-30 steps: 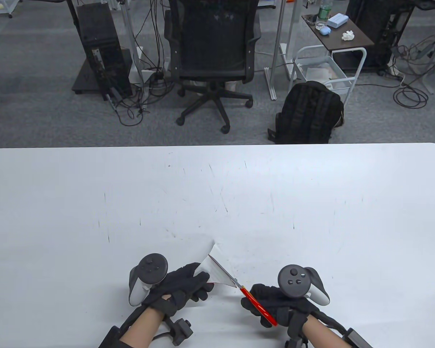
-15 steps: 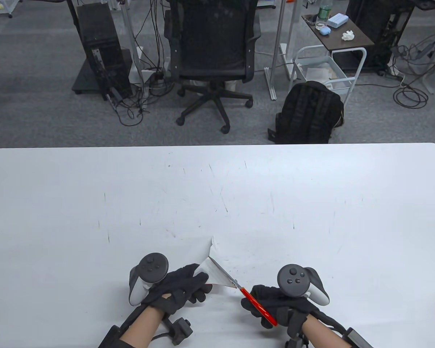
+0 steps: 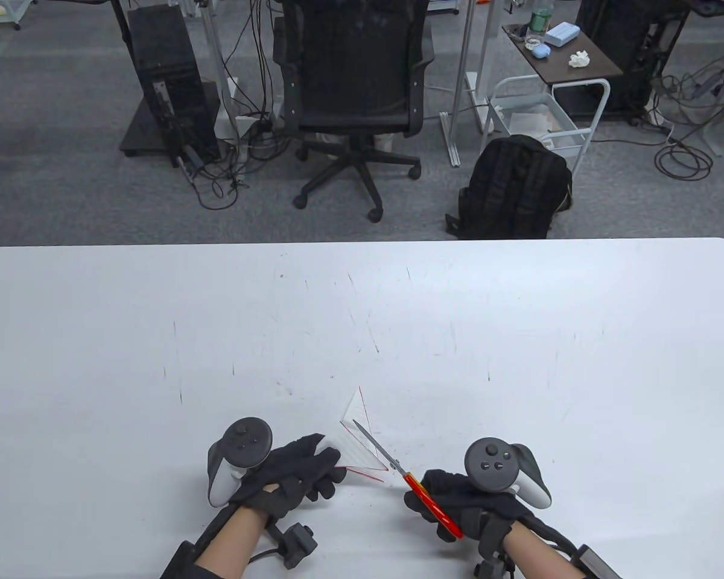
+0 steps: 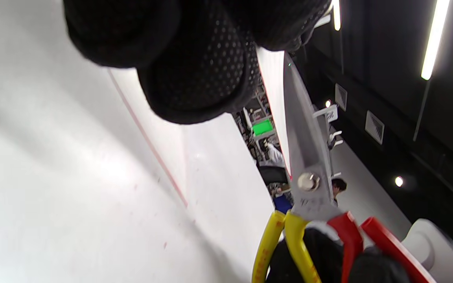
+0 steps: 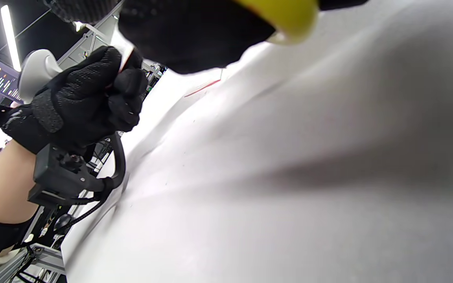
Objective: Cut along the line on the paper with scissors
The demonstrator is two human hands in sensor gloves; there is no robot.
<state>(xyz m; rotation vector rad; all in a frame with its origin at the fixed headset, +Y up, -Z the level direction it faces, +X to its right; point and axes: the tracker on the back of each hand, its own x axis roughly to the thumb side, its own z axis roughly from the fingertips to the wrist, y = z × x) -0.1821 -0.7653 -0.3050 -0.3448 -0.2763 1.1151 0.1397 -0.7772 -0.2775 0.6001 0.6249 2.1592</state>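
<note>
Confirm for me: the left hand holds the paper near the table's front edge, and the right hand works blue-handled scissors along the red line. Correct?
Not quite: the scissors are not blue-handled. The table view shows a red handle in the right hand, and the left wrist view shows red and yellow handles. The rest stands: the left hand holds the paper near the table's front edge.

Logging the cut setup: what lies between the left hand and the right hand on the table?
In the table view, the paper held by the left hand and the scissors gripped by the right hand span that stretch.
</note>
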